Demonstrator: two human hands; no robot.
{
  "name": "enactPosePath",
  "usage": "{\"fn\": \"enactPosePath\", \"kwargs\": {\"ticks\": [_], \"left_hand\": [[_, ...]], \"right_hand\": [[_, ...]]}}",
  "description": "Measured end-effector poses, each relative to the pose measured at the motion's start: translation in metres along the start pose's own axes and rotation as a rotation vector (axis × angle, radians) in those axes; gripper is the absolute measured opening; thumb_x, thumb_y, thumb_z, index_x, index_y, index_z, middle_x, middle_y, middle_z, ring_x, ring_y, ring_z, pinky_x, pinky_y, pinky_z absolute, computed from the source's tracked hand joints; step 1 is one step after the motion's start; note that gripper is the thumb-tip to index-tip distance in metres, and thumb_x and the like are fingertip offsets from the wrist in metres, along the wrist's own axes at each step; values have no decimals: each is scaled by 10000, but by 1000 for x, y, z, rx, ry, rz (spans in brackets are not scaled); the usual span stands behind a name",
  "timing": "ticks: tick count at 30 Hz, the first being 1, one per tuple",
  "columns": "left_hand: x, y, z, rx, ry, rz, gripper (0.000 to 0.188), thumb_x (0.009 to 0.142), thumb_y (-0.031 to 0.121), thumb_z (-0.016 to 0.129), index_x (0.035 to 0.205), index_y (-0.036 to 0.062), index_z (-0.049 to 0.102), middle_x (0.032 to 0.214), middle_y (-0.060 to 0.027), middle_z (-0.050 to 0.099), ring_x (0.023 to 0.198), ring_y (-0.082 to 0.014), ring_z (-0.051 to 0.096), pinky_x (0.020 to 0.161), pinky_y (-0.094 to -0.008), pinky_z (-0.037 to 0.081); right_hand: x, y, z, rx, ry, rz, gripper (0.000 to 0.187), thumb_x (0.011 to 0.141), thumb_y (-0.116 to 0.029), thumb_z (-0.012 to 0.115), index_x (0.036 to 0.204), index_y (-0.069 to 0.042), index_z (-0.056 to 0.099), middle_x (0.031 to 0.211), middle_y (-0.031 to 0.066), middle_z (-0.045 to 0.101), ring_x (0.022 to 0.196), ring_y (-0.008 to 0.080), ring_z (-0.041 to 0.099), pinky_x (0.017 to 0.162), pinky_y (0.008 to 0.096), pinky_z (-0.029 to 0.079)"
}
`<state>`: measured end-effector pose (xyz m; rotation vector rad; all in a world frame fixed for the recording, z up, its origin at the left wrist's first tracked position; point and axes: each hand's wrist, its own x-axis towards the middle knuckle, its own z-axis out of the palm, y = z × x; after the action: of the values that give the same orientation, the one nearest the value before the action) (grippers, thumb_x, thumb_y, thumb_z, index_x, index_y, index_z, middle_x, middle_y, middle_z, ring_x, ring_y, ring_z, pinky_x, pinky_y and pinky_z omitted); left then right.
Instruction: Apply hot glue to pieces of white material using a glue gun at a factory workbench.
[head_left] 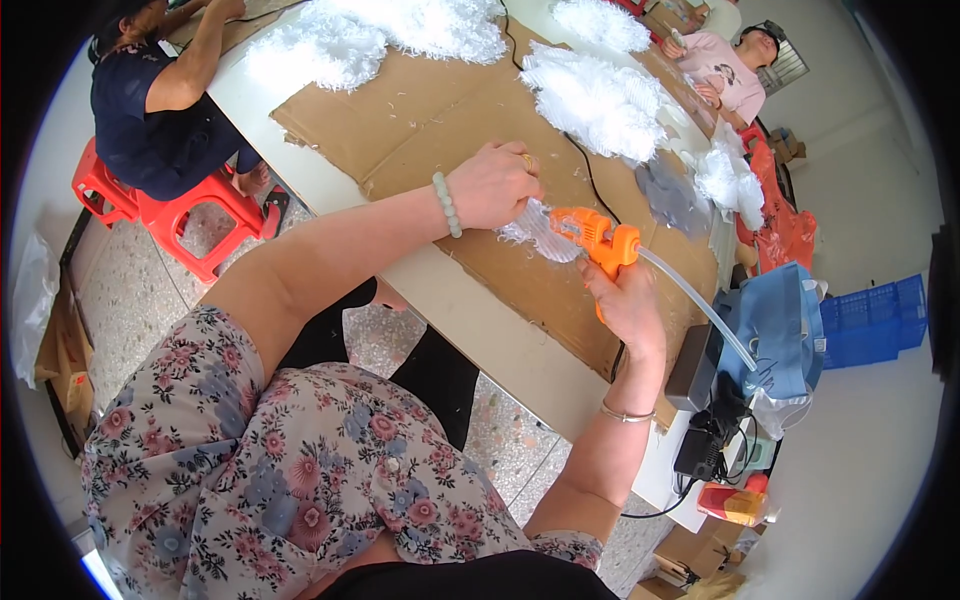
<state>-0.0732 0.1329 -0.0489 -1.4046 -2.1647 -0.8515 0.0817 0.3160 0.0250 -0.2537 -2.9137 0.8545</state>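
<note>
My right hand [632,305] is wrapped round the handle of an orange hot glue gun [598,238], its nozzle pointing left. A long translucent glue stick [700,305] runs out of the gun's back toward the right. Against the nozzle lies a white pleated piece with frayed edges [540,232]. My left hand [495,186] pinches the upper left end of that piece, with its fingers closed. The nozzle's tip is hidden by the white piece. Both hands are over a sheet of brown cardboard [430,130] on the table.
Fluffy white piles [595,100] lie across the table's far side. A black cord [590,170] crosses the cardboard. At right are a blue bag [770,320], a black power adapter [700,450] and a blue basket [875,320]. Two people sit beyond, one on red stools [205,215].
</note>
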Motion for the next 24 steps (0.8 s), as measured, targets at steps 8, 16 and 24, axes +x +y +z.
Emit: {"fn": "enactPosePath", "kwargs": {"ticks": [8,16,24], "left_hand": [[0,4,1,-3,-20,24,288,693,17,600,910,180,696,946,-11,619,1021,-267,534,852,-404,437],[-1,0,3,-48,8,117,264,686,2,606,849,185,702,900,1,603,980,-249,532,865,-403,423],[-1,4,3,-13,-1,158,204,654,3,607,742,162,701,860,7,612,944,-225,540,861,-402,415]], "right_hand": [[-10,3,-17,103,-70,8,219,824,-191,656,918,2,615,700,8,570,643,101,513,593,270,420],[-19,-1,-19,120,40,70,199,836,-177,646,903,5,605,715,12,573,663,96,516,614,260,421],[-32,11,-25,181,12,52,165,848,-117,614,959,1,581,753,0,580,678,88,521,621,247,425]]}}
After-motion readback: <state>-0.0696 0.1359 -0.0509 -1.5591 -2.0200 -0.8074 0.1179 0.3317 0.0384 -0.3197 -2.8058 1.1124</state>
